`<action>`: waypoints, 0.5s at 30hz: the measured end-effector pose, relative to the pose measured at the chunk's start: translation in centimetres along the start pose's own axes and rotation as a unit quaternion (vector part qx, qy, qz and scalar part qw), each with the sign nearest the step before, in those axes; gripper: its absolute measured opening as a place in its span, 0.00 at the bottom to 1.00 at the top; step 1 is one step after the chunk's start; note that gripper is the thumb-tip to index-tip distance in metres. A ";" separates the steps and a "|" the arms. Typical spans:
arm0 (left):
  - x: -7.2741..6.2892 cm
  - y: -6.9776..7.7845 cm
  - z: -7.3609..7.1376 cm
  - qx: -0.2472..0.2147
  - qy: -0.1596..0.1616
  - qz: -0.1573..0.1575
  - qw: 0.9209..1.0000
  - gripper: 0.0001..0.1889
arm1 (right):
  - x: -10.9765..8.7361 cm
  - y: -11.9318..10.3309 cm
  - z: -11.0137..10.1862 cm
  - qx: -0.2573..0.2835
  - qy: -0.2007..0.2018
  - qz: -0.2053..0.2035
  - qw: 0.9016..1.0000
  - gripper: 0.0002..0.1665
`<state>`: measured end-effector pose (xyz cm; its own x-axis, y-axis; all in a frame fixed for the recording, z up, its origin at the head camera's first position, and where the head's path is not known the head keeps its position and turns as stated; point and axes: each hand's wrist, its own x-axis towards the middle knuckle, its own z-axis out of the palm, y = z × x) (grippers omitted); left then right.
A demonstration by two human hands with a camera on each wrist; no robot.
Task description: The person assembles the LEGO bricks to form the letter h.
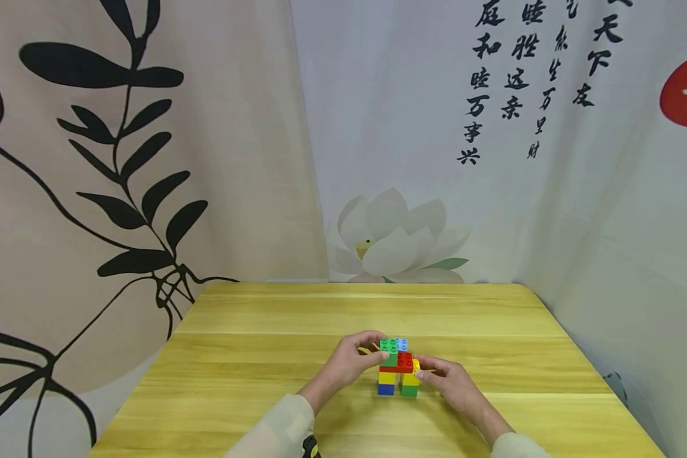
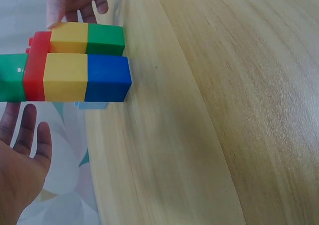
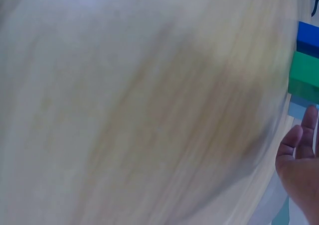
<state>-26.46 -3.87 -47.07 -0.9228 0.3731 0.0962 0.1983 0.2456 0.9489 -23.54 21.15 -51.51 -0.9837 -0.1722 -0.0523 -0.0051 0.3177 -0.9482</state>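
Note:
A small structure of toy building bricks stands on the wooden table in front of me. Two legs carry a red brick (image 1: 399,363): the left one is yellow over a blue brick (image 1: 386,389), the right one yellow over green. My left hand (image 1: 346,364) pinches the green brick (image 1: 388,352) on top, thumb in front and fingers behind. Behind that shows a light blue brick (image 1: 402,344). My right hand (image 1: 455,383) holds the yellow brick (image 1: 410,379) at the structure's right side, between thumb and index finger. In the right wrist view, the right-hand part of the structure is cut off.
The wooden table (image 1: 252,356) reaches back to a printed curtain (image 1: 378,127) with a lotus, dark leaves and writing. Its right edge runs beside a pale curtain, where a thin dark cord (image 1: 617,385) hangs.

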 end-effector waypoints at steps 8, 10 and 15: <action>0.1 0.0 -0.3 -0.016 0.002 0.002 1.000 0.16 | 0.2 0.1 0.1 0.001 -0.002 0.000 1.000 0.31; 0.1 -0.1 -0.3 -0.020 0.001 0.003 1.000 0.16 | 0.2 0.0 0.1 0.003 -0.002 0.000 1.000 0.31; 0.2 -0.2 -0.3 -0.025 -0.003 0.002 1.000 0.14 | 0.0 -0.1 0.2 0.002 0.003 0.004 1.000 0.32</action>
<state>-26.78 -4.11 -47.16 -0.9201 0.3791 0.0988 0.1855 0.1996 0.9622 -23.54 20.96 -51.51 -0.9849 -0.1637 -0.0569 0.0024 0.3156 -0.9489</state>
